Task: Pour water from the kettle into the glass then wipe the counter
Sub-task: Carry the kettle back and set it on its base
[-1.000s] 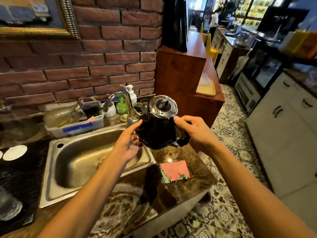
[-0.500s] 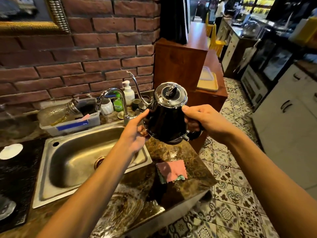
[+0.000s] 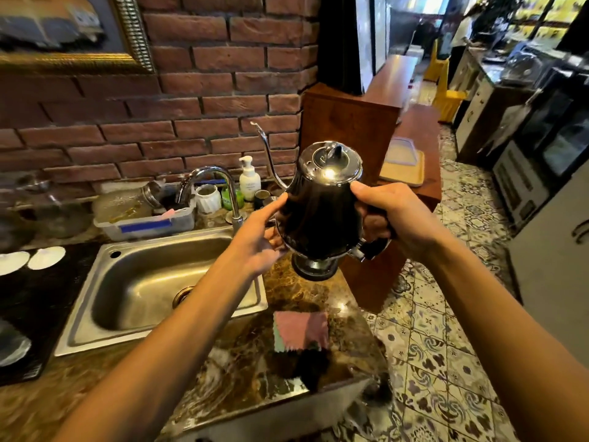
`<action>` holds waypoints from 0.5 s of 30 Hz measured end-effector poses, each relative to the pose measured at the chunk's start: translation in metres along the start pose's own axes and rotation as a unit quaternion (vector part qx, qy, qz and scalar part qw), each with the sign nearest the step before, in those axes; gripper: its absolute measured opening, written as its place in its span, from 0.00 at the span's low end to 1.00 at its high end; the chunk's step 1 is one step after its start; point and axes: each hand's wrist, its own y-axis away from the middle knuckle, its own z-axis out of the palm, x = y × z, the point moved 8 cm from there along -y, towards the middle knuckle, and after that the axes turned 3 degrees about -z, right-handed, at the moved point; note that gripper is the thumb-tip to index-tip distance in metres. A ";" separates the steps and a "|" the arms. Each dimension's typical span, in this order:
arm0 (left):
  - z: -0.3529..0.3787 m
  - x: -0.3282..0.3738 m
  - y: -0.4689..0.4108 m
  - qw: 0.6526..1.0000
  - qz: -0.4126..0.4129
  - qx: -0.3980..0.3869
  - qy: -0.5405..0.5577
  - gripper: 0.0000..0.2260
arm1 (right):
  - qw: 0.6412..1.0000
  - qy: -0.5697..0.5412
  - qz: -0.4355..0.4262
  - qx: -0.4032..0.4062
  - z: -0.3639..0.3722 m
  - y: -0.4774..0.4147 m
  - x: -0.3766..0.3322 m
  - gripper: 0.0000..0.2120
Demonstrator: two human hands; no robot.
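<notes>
Kettle handle hid by R hand.

Café kitchen, steel sink and tap, brick wall, marble counter, patterned floor tiles

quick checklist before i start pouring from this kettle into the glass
1. Grip on the kettle: right hand wrapped on the handle, left hand steadying the body. Ok.
2. Lid seated: it sits flat on top. Ok.
3. Kettle lifted clear: it is held above its base on the counter. Ok.
4. Spout aimed at a glass: it points toward the brick wall, and no drinking glass is clearly in view. Not ok.
5. Water in the kettle: the body is opaque. Cannot tell.
6. Cloth ready for wiping: it lies on the counter near the sink. Ok.
</notes>
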 end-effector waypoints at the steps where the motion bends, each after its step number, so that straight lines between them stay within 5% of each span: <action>1: 0.008 -0.003 0.000 1.000 0.003 0.007 -0.001 0.23 | 1.000 -0.004 -0.003 0.002 -0.009 0.001 0.000 0.22; 15: 0.082 -0.048 -0.023 0.995 -0.011 0.090 -0.050 0.09 | 0.994 -0.041 -0.040 0.097 -0.105 -0.001 0.046 0.23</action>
